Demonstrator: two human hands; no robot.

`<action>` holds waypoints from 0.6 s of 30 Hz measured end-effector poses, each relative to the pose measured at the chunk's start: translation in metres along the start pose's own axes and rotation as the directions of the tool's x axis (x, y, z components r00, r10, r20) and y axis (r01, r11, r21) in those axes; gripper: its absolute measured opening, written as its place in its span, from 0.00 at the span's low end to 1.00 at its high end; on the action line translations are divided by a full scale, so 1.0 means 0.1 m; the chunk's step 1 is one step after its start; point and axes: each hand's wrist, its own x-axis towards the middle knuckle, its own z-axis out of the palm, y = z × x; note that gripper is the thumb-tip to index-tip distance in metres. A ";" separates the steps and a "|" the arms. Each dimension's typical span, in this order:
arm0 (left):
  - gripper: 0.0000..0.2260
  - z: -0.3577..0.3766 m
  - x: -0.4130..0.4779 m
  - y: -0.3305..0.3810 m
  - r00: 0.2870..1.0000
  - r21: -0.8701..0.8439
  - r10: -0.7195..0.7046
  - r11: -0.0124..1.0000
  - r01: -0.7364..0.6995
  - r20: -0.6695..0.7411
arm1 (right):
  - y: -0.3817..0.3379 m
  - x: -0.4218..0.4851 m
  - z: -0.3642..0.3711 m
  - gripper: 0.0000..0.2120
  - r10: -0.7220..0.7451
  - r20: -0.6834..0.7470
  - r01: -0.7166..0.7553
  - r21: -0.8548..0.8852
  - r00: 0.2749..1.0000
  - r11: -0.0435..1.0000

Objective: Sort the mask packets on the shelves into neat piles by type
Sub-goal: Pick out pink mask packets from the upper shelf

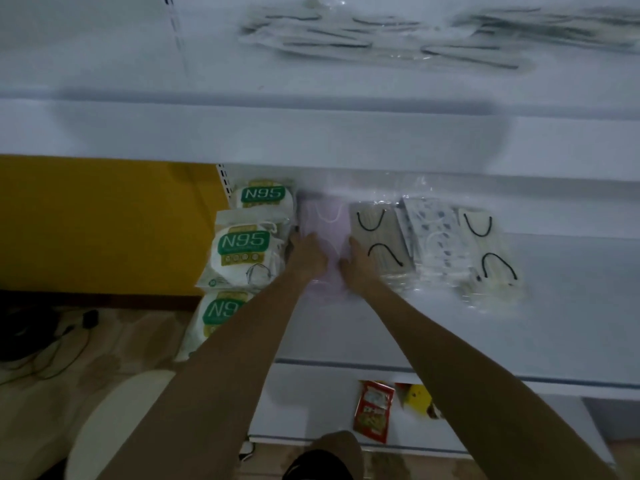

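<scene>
A pile of pale pink mask packets (323,216) lies on the middle white shelf (554,323). My left hand (306,254) presses on its left side and my right hand (356,265) on its right side, fingers flat on the plastic. Left of the pile lie three green-and-white N95 packets (242,247) in a row. To the right sit a grey packet with black ear loops (379,244), a blue-patterned packet (433,233) and a cream packet with black loops (488,251). Several clear packets with black loops (381,39) are scattered on the upper shelf.
A red snack packet (374,410) and a yellow one (417,398) lie on the lowest shelf. A yellow wall (104,220) stands at left, with dark cables (52,337) on the floor and a round white stool (117,420) near me.
</scene>
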 end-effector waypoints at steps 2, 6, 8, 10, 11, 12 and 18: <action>0.18 0.03 0.03 0.03 0.998 0.136 0.040 0.990 -0.034 -0.041 | -0.07 -0.05 -0.02 0.26 -0.059 0.016 0.059 -0.028 0.998 0.998; 0.23 0.08 0.01 0.13 0.997 0.073 -0.004 0.997 0.010 -0.081 | -0.07 -0.08 -0.14 0.26 0.003 0.138 -0.009 0.047 0.990 0.999; 0.22 0.13 0.03 0.15 0.994 0.041 0.043 0.998 -0.039 -0.100 | -0.12 -0.10 -0.19 0.26 -0.012 0.140 -0.003 0.112 0.990 0.994; 0.20 0.18 0.08 0.09 0.992 0.033 0.081 0.996 -0.078 -0.094 | -0.15 -0.12 -0.28 0.25 -0.034 0.082 0.019 0.176 0.996 0.984; 0.20 0.22 0.12 0.07 0.992 -0.004 0.089 0.996 -0.090 -0.089 | -0.16 -0.17 -0.35 0.25 -0.044 0.062 0.031 0.189 0.997 0.982; 0.20 0.25 0.13 0.05 0.993 -0.017 0.084 0.996 -0.085 -0.079 | -0.14 -0.22 -0.41 0.25 -0.074 0.054 0.063 0.184 0.996 0.981; 0.22 0.27 -0.19 0.17 0.977 -0.054 0.072 0.995 -0.085 -0.201 | 0.12 -0.69 -0.73 0.26 -0.217 0.087 0.222 -0.062 0.972 0.973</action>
